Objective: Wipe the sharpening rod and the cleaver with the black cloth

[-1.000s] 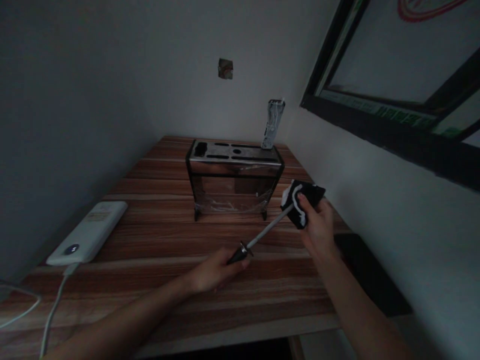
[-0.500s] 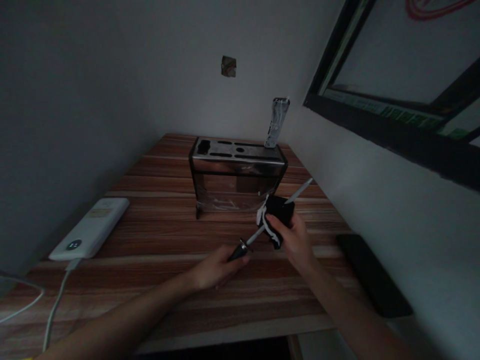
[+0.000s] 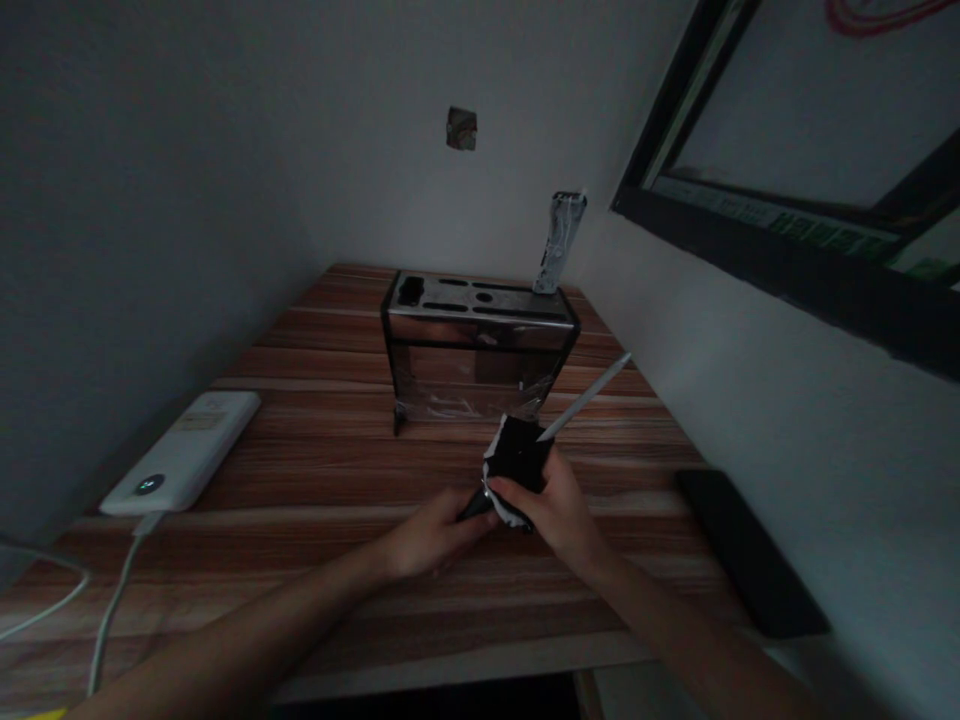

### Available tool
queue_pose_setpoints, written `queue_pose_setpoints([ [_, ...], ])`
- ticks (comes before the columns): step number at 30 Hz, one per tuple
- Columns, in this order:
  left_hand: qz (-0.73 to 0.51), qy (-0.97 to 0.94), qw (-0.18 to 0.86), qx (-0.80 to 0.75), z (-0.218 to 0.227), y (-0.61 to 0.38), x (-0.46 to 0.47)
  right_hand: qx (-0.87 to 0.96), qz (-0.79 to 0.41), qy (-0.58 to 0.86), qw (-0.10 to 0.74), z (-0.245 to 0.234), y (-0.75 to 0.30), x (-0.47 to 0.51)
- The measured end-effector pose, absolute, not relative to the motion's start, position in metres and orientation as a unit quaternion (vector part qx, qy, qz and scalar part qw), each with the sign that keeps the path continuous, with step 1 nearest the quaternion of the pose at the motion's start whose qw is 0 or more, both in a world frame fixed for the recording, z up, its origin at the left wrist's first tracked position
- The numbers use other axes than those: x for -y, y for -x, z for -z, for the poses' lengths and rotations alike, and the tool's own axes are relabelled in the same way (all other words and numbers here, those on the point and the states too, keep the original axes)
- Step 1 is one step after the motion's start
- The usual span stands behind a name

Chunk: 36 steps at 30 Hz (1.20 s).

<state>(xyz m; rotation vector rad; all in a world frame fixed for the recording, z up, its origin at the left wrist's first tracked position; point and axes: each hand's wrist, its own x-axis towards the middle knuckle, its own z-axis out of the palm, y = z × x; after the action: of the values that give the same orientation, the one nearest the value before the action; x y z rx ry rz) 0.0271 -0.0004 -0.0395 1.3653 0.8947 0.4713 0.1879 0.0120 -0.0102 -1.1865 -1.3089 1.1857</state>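
Observation:
My left hand (image 3: 435, 533) is closed round the dark handle of a sharpening steel (image 3: 589, 400), whose grey rod slants up to the right. My right hand (image 3: 559, 510) pinches a black cloth (image 3: 517, 452) with a white edge, wrapped round the rod close to the handle. The cloth hides the lower rod and the guard; the far length of the rod and its tip stick out bare. Just beyond my hands stands a knife block (image 3: 480, 325) with a slotted metal top and clear sides. A pale, plastic-wrapped handle (image 3: 561, 240) rises from its right rear slot.
On the left of the wood-grain table (image 3: 315, 440) lies a white power bank (image 3: 184, 450) with a cable (image 3: 112, 600) plugged in. A black flat object, maybe a phone (image 3: 750, 550), lies at the right edge. Walls and a dark-framed window (image 3: 780, 270) border the table.
My right hand has slid the cloth down the rod, left and toward me, up to the handle. More of the rod's far end shows. My left hand has barely moved.

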Motion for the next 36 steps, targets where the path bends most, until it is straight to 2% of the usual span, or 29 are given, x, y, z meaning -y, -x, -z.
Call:
queue_pose_setpoints([
  [24,-0.204,-0.605,0.664,-0.39,0.04,-0.025,-0.003,0.531,-0.495,0.468,0.504,0.001,-0.197,-0.018],
  [36,-0.2,-0.614,0.652,-0.397,0.04,-0.025,-0.004,0.471,-0.465,0.463,0.59,-0.007,-0.222,-0.034],
])
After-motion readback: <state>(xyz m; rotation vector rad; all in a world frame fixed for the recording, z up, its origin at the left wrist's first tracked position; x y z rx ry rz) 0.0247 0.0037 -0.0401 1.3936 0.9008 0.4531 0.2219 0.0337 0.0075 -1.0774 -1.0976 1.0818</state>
